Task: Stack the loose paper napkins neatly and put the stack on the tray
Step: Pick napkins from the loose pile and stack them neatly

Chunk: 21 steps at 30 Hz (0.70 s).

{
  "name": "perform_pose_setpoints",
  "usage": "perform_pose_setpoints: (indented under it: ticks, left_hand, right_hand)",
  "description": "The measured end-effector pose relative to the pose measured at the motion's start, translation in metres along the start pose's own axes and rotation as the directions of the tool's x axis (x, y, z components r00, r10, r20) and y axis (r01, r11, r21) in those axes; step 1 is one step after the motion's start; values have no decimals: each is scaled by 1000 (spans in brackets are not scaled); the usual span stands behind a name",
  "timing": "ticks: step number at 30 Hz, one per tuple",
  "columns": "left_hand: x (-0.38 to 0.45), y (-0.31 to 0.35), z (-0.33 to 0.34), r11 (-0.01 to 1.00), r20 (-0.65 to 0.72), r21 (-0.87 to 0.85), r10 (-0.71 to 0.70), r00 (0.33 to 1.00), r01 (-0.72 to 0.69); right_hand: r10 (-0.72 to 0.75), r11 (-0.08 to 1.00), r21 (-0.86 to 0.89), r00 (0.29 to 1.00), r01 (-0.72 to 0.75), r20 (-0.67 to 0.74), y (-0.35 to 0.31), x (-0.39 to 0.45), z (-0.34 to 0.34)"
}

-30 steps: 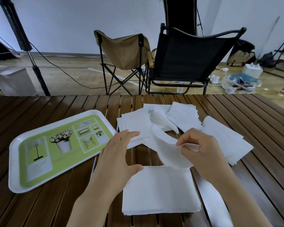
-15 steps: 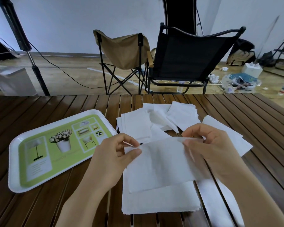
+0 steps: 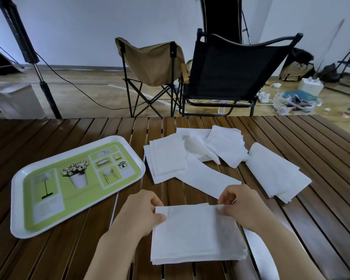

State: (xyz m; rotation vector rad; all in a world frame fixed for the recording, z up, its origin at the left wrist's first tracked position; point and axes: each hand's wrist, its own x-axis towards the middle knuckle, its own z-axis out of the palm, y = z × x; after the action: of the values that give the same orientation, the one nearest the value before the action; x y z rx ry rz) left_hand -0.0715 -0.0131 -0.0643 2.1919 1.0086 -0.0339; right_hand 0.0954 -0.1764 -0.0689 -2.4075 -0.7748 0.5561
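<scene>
A neat stack of white paper napkins (image 3: pixel 196 237) lies on the wooden table near its front edge. My left hand (image 3: pixel 141 215) pinches the far left corner of the top napkin, thumb on top. My right hand (image 3: pixel 240 203) pinches its far right corner. Loose white napkins (image 3: pixel 200 156) lie scattered across the middle of the table beyond my hands, with another pile (image 3: pixel 277 174) to the right. The white-rimmed green tray (image 3: pixel 18 199) sits at the left with nothing on it.
Beyond the slatted table's far edge (image 3: pixel 69 119) stand a tan folding chair (image 3: pixel 150 63) and a black chair (image 3: pixel 236 71). A light-stand pole (image 3: pixel 40 77) and a cable are at the back left. Clutter lies on the floor at the right.
Both hands have brought the napkin they held down and toward me, and it now lies on the near stack. The scattered napkins and the tray have not moved.
</scene>
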Motion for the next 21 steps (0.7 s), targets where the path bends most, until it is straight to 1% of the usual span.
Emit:
perform_pose_setpoints:
  ticks: [2,4,5,7,9,14,17,19,21]
  left_hand:
    - [-1,1,0,1000,-2,28,7,1000,-7]
    - [-2,1,0,1000,-20,29,11,1000,-11]
    - [-2,1,0,1000,-35,26,13,999,-12]
    - [-2,1,0,1000,-71,14,20,997,-19]
    - [-1,2,-1,999,-104,8,38,994,-38]
    - [0,5,-2,994,-161,-25,102,982,-108]
    - [0,6,-4,989,-213,-35,131,968,-142]
    - [0,7,-4,986,-238,-47,146,960,-161]
    - [0,8,-5,982,-247,-48,165,955,-182]
  right_hand:
    - [-54,995,-84,998,51,-38,2,1,2]
    - [-125,977,-178,991,116,-38,3,3,4]
    - [-133,968,-218,991,128,-10,3,3,6]
    - [-103,950,-287,992,118,69,3,2,8]
    - [-63,948,-305,993,92,104,5,4,10]
    - [-26,961,-271,995,53,99,5,5,10]
    - [-42,974,-222,998,49,36,6,5,10]
    - [-42,983,-179,997,30,-66,7,6,9]
    - [-22,993,-115,979,-2,-202,4,6,5]
